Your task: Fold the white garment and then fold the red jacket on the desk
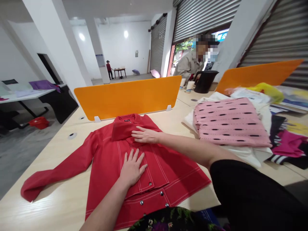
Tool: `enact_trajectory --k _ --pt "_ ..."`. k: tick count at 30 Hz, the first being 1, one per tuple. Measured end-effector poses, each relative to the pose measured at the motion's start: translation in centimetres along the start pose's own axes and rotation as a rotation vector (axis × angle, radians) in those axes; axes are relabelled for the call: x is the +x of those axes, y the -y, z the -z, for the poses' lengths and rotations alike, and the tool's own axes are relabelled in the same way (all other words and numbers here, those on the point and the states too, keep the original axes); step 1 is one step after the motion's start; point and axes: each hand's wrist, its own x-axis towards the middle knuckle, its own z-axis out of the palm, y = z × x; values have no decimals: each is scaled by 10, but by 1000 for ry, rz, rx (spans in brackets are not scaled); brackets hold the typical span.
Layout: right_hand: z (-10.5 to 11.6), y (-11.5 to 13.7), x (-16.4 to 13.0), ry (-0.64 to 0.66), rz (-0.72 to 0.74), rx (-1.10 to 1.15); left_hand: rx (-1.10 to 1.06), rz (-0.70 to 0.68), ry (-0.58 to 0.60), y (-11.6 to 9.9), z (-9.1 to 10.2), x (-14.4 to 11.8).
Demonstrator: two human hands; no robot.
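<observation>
A red jacket (108, 160) lies spread flat on the wooden table (48, 205), in front of the orange divider (127, 96). The left hand (132, 168) presses flat and open on the jacket's front. The right hand (145, 134), also open, rests just below the collar (125, 125), holding nothing.

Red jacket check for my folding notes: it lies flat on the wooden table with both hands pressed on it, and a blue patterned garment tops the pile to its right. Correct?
Not quite. The head view shows the garment atop the pile is pink with black dashes, not blue. The rest holds: the red jacket lies flat on the table, with the left hand and right hand pressed on it.
</observation>
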Motion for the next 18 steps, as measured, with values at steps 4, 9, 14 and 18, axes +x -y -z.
enact_trajectory --k 4,9,14,18 --pt "-26 6 -39 -117 -277 51 -19 2 -8 0 -3 0" --pt "-40 2 -68 18 -535 202 -58 -12 -28 0 -4 0" --pt "-32 -1 -61 139 -502 74 -102 220 -416 20 7 3" --pt "-31 2 -60 143 -556 27 -74 326 -469 47 21 17"
